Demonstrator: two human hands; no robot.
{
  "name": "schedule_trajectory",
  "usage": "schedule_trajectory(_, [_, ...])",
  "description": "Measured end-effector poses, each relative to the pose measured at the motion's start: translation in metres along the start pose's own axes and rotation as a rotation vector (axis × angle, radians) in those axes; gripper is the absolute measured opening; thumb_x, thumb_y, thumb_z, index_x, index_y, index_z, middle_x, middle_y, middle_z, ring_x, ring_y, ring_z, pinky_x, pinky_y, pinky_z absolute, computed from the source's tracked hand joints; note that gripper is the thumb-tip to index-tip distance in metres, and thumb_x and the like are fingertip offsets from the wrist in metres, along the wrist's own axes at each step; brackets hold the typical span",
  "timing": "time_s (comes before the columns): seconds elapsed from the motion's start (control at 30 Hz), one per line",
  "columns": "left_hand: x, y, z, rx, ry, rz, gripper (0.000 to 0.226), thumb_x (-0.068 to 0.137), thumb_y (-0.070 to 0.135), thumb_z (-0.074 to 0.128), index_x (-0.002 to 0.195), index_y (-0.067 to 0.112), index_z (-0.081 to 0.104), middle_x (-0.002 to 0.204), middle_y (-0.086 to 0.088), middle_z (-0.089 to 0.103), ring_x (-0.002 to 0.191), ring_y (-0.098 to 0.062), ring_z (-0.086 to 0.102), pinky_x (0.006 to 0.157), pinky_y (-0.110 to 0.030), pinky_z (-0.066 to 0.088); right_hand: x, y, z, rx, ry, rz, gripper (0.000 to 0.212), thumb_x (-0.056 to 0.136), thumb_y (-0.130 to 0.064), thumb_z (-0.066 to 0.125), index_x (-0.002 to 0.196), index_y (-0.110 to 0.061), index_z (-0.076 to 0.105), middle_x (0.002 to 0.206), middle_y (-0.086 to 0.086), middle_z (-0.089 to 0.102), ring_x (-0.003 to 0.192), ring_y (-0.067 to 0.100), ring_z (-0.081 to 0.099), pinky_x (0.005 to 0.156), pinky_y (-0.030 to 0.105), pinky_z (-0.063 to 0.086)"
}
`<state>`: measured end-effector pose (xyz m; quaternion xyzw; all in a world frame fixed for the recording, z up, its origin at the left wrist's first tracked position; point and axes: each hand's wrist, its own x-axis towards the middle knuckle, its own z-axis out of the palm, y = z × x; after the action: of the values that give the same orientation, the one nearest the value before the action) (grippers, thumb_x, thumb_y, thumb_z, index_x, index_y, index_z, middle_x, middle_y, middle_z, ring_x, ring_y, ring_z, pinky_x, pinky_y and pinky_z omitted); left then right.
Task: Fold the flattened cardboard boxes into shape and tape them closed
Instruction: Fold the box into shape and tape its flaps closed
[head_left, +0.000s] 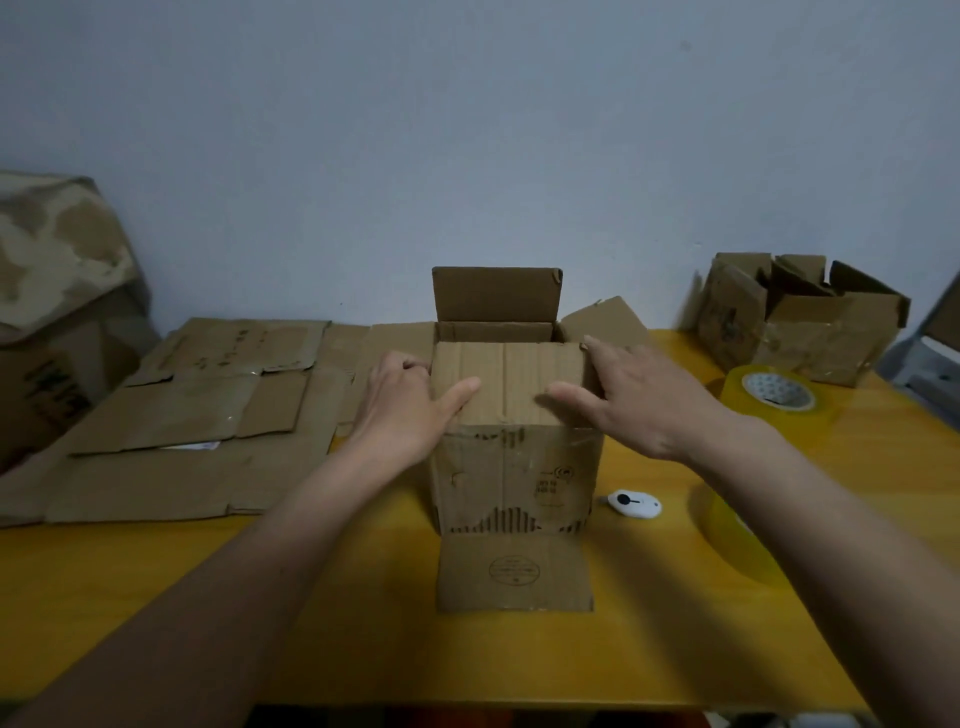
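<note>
Both hands were on one upright cardboard box (511, 441) at the middle of the yellow table (363, 597). The left hand (410, 410) and right hand (628, 400), apart with fingers straight, pressed the near top flap (506, 382) flat. The far flap (496, 299) stood upright and the bottom flap (514, 571) splayed outward untaped, so downward pressure could buckle the box. The tape roll (776, 397) sat well right; letting go to fetch it might let the flap spring up.

Brown box (514, 457) with dark printed stripes low on the front, yellow table (363, 597), see-through yellowish tape roll (774, 397), little white cutter (635, 504) with a black dot.
</note>
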<state>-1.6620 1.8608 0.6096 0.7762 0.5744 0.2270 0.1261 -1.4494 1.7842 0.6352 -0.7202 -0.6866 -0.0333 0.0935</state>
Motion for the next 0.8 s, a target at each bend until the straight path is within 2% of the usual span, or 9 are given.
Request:
schedule_trajectory(0.07, [-0.001, -0.002, 0.003, 0.026, 0.010, -0.002, 0.058, 0.090, 0.062, 0.043, 0.097, 0.008, 0.062, 0.136, -0.002, 0.043, 0.129, -0.017, 0.036, 0.106, -0.032, 0.031, 0.005, -0.003, 0.009, -0.054, -0.021, 0.034, 0.089, 0.085, -0.074, 0.017, 0.150, -0.014, 0.020, 0.149, 0.009, 0.039, 0.138, 0.026, 0.034, 0.113, 0.040, 0.025])
schedule_trajectory(0.2, [-0.007, -0.005, 0.004, -0.025, 0.171, 0.007, 0.051, 0.088, 0.054, 0.056, 0.111, 0.010, 0.045, 0.123, -0.005, 0.040, 0.108, -0.017, 0.042, 0.091, -0.028, 0.039, 0.014, -0.005, 0.022, -0.090, 0.001, 0.057, 0.082, 0.088, -0.071, 0.011, 0.152, -0.021, 0.013, 0.153, 0.007, 0.034, 0.144, 0.024, 0.022, 0.116, 0.041, 0.016])
schedule_trajectory(0.27, [-0.008, -0.005, 0.002, -0.062, 0.163, 0.036, 0.064, 0.087, 0.047, 0.062, 0.133, 0.014, 0.032, 0.135, -0.007, 0.035, 0.119, -0.020, 0.043, 0.096, -0.031, 0.040, 0.015, -0.007, 0.027, -0.118, 0.000, 0.054, 0.081, 0.087, -0.071, 0.006, 0.152, -0.024, 0.012, 0.153, 0.006, 0.033, 0.145, 0.024, 0.018, 0.116, 0.044, 0.015])
schedule_trajectory(0.33, [-0.006, -0.004, 0.002, 0.010, 0.043, 0.061, 0.081, 0.090, 0.052, 0.054, 0.151, 0.020, 0.011, 0.155, -0.006, 0.020, 0.141, -0.024, 0.027, 0.113, -0.041, 0.027, 0.015, -0.009, 0.029, -0.131, 0.022, 0.051, 0.081, 0.086, -0.070, 0.003, 0.152, -0.024, 0.013, 0.152, 0.005, 0.036, 0.145, 0.025, 0.019, 0.116, 0.045, 0.016])
schedule_trajectory(0.43, [-0.003, -0.005, 0.001, 0.296, -0.193, 0.093, 0.087, 0.084, 0.076, 0.018, 0.154, 0.027, -0.003, 0.163, -0.003, -0.001, 0.149, -0.024, -0.001, 0.120, -0.045, 0.002, 0.019, -0.012, 0.028, -0.174, 0.035, 0.036, 0.078, 0.087, -0.068, 0.003, 0.150, -0.024, 0.018, 0.149, 0.003, 0.041, 0.141, 0.027, 0.027, 0.112, 0.045, 0.022])
schedule_trajectory(0.5, [0.001, -0.003, -0.003, 0.387, -0.298, 0.090, 0.099, 0.070, 0.083, 0.001, 0.153, 0.030, -0.005, 0.162, -0.005, -0.010, 0.148, -0.027, -0.010, 0.119, -0.046, -0.004, 0.025, -0.014, 0.026, -0.201, 0.028, 0.039, 0.073, 0.091, -0.067, 0.010, 0.150, -0.024, 0.021, 0.148, 0.004, 0.041, 0.138, 0.029, 0.031, 0.109, 0.045, 0.026])
schedule_trajectory(0.6, [0.006, -0.002, -0.009, 0.384, -0.374, 0.084, 0.111, 0.057, 0.090, -0.003, 0.153, 0.033, -0.005, 0.161, -0.006, -0.016, 0.147, -0.028, -0.015, 0.118, -0.047, -0.007, 0.043, -0.017, 0.021, -0.172, 0.022, 0.063, 0.071, 0.094, -0.062, 0.030, 0.150, -0.021, 0.017, 0.154, 0.008, 0.029, 0.139, 0.031, 0.028, 0.111, 0.046, 0.027])
schedule_trajectory(0.7, [0.006, -0.003, -0.009, 0.383, -0.376, 0.096, 0.118, 0.050, 0.093, -0.003, 0.153, 0.034, -0.003, 0.161, -0.006, -0.016, 0.148, -0.028, -0.015, 0.118, -0.047, -0.007, 0.064, -0.019, 0.013, 0.014, 0.091, 0.133, 0.084, 0.092, -0.047, 0.054, 0.152, -0.018, 0.002, 0.160, 0.012, 0.004, 0.145, 0.035, 0.013, 0.114, 0.045, 0.023])
schedule_trajectory(0.8, [0.006, -0.001, -0.007, 0.398, -0.365, 0.098, 0.118, 0.049, 0.092, -0.003, 0.153, 0.035, -0.002, 0.161, -0.006, -0.016, 0.147, -0.028, -0.015, 0.117, -0.048, -0.008, 0.084, -0.021, 0.003, 0.139, 0.190, 0.169, 0.093, 0.090, -0.032, 0.063, 0.152, -0.018, -0.004, 0.160, 0.009, -0.007, 0.146, 0.035, 0.004, 0.114, 0.044, 0.025])
